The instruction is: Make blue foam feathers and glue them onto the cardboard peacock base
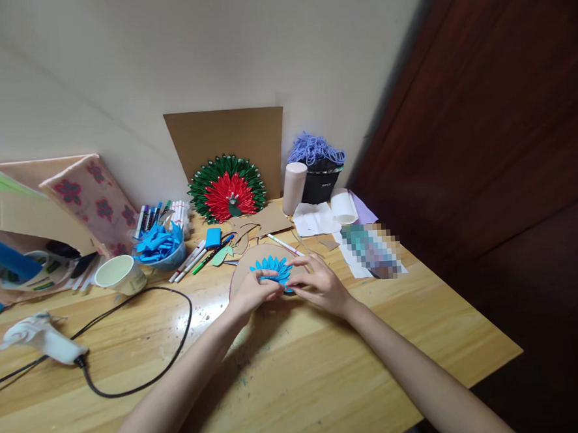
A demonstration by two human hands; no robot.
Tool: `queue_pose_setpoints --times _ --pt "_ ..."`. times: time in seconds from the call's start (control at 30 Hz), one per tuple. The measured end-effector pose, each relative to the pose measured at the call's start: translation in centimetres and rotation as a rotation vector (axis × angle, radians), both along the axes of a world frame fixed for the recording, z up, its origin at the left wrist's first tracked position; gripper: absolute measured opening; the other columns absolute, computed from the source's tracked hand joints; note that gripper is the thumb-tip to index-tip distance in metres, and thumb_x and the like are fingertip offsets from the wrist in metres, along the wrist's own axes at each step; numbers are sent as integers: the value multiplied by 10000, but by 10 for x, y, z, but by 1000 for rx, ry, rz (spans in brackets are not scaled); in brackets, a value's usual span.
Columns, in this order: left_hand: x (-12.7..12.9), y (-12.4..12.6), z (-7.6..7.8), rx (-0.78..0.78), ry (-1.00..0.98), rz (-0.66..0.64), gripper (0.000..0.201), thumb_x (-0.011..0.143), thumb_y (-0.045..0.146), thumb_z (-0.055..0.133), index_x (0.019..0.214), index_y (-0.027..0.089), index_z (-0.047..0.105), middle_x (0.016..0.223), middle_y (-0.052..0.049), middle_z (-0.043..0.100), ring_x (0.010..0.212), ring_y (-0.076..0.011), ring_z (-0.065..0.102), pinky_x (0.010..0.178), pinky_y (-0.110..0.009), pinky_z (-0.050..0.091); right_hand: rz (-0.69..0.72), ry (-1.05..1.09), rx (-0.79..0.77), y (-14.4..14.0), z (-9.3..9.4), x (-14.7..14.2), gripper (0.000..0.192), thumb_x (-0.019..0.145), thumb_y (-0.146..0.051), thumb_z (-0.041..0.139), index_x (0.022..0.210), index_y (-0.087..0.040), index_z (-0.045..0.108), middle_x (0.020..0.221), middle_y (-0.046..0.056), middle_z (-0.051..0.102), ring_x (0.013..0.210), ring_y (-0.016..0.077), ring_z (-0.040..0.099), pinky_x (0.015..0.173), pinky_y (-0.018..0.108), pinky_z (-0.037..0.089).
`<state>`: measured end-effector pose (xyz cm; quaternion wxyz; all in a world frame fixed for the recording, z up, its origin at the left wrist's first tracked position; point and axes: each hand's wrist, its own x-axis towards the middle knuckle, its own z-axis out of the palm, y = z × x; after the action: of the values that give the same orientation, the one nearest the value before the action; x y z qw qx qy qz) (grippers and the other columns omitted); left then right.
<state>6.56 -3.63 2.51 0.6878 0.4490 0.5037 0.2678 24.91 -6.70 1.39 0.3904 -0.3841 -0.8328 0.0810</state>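
Pinching at the blue paper fan (271, 270), both hands meet near the middle of the bench (298, 373). The left hand (252, 290) comes in from seven o'clock, its grip pressed together on the fan's lower left edge; the right hand (317, 285) comes in from five o'clock, fingers laid flat along the fan's right side, thumb and forefinger closed on a petal. The fan lies flat on a rounded cardboard cutout (252, 261), its pointed petals spreading toward twelve o'clock and out to both sides, so its long axis runs roughly nine to three. The base of the fan sits under the fingertips, toward six o'clock.

At eleven o'clock from the hands, a green and red paper fan (226, 189) leans upright against a brown cardboard sheet (226, 142), petals radiating upward in the same way. At nine o'clock stands a bowl of blue paper pieces (160, 247), with a pale cup (120, 274) just beside it and markers (193, 258) lying between bowl and cutout. A glue gun (44, 336) rests far out at eight o'clock, its black cord (179, 341) looping across the wood. At one o'clock stands a black pot (322, 183) topped with purple yarn; it bears a small light label, too small to read. A blurred patch at three o'clock hides any print there.
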Motion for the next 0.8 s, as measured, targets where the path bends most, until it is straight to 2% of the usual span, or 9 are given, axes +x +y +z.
queue_pose_setpoints --times 0.1,0.17,0.3,0.37,0.47,0.8 --pt "-1 0 0 -32 -27 -33 359 559 180 706 875 132 542 544 17 604 487 -86 532 506 -193 392 0 -21 10 0 -2 0 132 791 -189 559 869 -252 646 1026 69 590 985 217 534 853 405 421" --pt "-1 1 -1 13 -41 -42 313 592 234 699 861 140 567 617 -16 635 581 -113 581 581 -216 432 -21 4 -14 -1 -1 -1 123 793 -190 553 866 -243 637 986 69 595 962 212 539 841 392 423" --pt "4 -1 -3 303 -12 -83 150 663 280 638 732 147 638 695 -38 649 682 -141 592 681 -247 446 -105 157 -88 -2 3 -5 77 785 -185 558 829 -219 612 907 60 584 916 200 542 838 374 422" --pt "7 -3 -4 387 24 -77 128 663 271 635 705 151 650 726 -43 658 694 -151 591 702 -258 447 -132 232 -136 -2 4 -7 54 786 -186 556 802 -213 599 882 54 572 902 194 544 846 367 421" --pt "10 -7 -5 443 72 -43 143 657 285 645 710 153 656 771 -54 668 721 -172 595 706 -266 451 -144 309 -200 -2 4 -11 44 787 -191 549 766 -206 585 864 50 555 885 188 548 825 341 435" --pt "8 -9 0 571 151 -157 227 756 313 531 741 127 660 766 -64 679 731 -183 602 685 -261 447 -110 357 -225 -1 0 -14 49 761 -155 561 771 -197 583 833 45 567 850 184 554 778 327 448"
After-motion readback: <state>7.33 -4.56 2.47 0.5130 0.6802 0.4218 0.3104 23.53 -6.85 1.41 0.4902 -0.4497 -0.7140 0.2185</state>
